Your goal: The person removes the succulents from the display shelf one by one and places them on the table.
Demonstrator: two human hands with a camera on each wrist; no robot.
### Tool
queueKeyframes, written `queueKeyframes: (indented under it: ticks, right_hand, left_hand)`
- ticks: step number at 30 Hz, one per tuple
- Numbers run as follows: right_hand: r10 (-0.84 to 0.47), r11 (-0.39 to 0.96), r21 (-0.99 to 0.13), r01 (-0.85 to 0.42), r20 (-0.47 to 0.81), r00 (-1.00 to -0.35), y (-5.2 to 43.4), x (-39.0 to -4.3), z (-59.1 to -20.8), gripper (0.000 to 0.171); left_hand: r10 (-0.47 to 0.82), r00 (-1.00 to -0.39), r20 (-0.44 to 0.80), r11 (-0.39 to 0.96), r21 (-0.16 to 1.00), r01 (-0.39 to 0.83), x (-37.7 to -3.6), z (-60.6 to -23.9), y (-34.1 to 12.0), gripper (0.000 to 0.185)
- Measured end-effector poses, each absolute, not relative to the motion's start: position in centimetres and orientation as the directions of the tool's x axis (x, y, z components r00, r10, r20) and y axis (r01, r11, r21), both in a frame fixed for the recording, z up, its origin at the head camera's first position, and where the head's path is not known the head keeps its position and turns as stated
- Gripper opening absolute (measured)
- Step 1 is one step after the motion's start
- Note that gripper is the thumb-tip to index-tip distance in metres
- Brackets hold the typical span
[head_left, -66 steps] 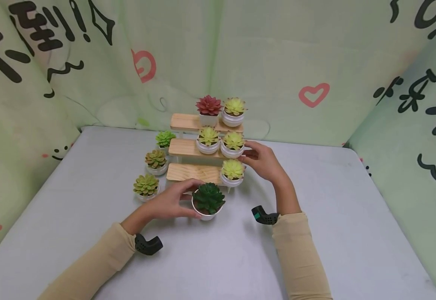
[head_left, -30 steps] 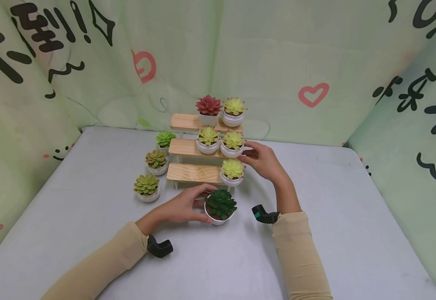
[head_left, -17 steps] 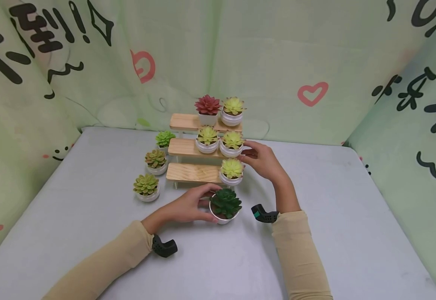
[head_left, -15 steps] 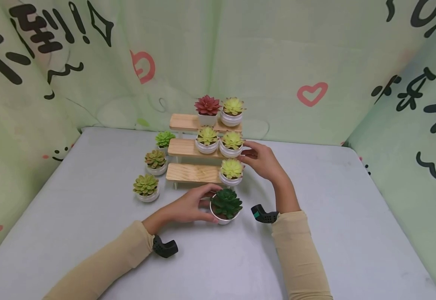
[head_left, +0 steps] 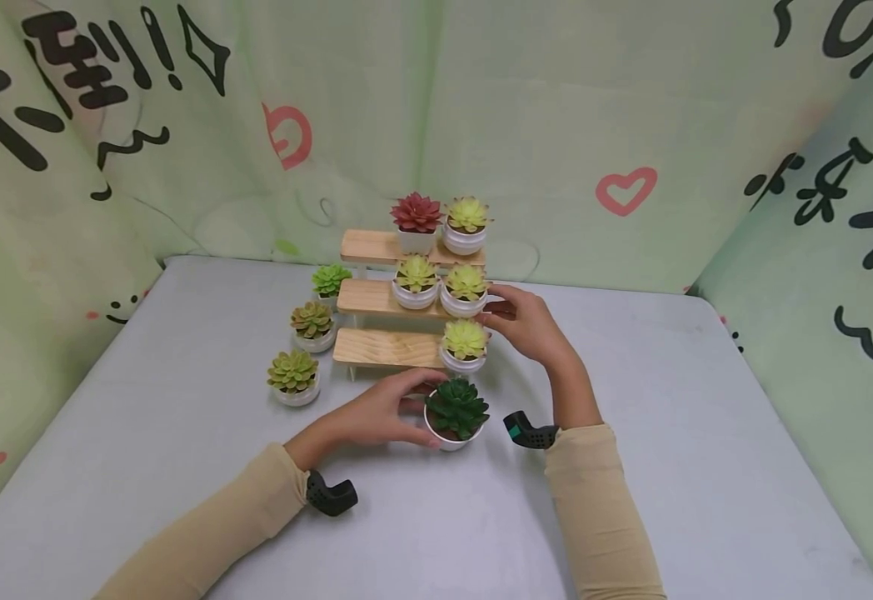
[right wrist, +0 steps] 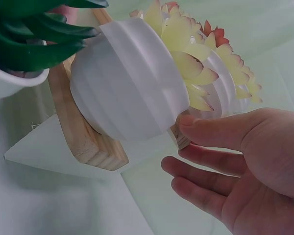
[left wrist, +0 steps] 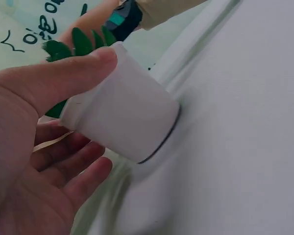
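The left hand (head_left: pixel 380 412) grips the white pot of a dark green succulent (head_left: pixel 456 406), thumb on one side and fingers curled round the other, the pot standing on the grey table (head_left: pixel 669 467) just in front of the 3-tier wooden stand (head_left: pixel 380 346). The right hand (head_left: pixel 530 321) rests against the stand's right end with fingers loosely spread, thumb touching the middle shelf beside a yellow-green succulent (head_left: pixel 466 282).

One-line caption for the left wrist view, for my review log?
Left hand grips a white round pot of dark green succulent, standing on the grey table.
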State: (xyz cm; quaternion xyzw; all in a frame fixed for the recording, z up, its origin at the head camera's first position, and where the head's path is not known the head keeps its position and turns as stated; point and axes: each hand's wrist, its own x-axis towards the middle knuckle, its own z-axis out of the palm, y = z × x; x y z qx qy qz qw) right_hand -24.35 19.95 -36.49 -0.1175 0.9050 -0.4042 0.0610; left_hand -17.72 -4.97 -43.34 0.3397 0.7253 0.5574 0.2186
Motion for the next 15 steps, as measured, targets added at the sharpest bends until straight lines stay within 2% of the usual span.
queueKeyframes:
  ticks: [9,15]
  right_hand:
    - [-0.268,0.647,-0.744,-0.169,-0.015,-0.963,20.0,-24.3,-36.5,0.053]
    - [-0.263,0.651,-0.742,-0.162,-0.02,-0.965,20.0,-24.3,-36.5,0.053]
  left_hand:
    - [0.744,-0.653,0.14,0.086,0.949,0.302,-18.2,-41.6,-6.5,0.078]
    - [0.715,-0.677,0.175,0.078,0.942,0.326,-18.6,-40.9,-7.2,0.076]
